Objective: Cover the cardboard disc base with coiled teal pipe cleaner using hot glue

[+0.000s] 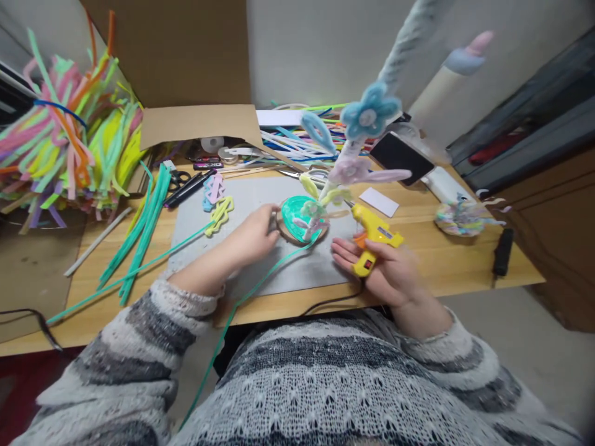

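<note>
A round base [292, 218] with a coiled green top stands on the grey mat [251, 272]. From it rises a tall stem wrapped in fuzzy strands, with a blue flower [370, 111] and pastel leaves. My left hand [255, 236] grips the left edge of the base, fingertips partly hidden. In my right hand [388, 272], palm turned up, lies a yellow glue gun [372, 238] with its nozzle toward the stem. A green strand [260, 282] runs from the base down over the table's front edge.
Green strips [144, 229], scissors [179, 181] and pens lie at the left, below a large colourful bundle [69, 136]. Yellow zigzag pieces [219, 215] rest on the mat. Behind are a cardboard box and loose strips; at the right, a phone [402, 158] and a white card [379, 202].
</note>
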A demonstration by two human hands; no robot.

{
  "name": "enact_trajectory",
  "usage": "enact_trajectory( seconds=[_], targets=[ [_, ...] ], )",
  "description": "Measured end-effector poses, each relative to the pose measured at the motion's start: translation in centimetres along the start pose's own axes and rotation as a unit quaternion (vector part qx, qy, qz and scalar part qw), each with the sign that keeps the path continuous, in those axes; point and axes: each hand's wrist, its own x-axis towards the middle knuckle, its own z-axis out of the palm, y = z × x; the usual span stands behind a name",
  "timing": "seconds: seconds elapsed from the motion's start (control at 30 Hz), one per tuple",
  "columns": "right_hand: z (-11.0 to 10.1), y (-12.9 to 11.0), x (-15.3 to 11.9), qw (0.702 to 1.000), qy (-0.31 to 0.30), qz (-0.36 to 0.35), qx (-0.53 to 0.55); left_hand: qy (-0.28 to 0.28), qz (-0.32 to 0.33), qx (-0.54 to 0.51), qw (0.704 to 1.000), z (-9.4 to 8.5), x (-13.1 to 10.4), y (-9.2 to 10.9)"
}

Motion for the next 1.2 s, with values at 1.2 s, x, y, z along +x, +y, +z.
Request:
enact_trajectory(
  seconds=[1.2],
  targets=[
    [1.2,-1.4,1.1,0.788,0.0,-0.258,-0.559,-0.024,0.126,0.074,0.989,5.0,-1.3,0.6]
  ],
)
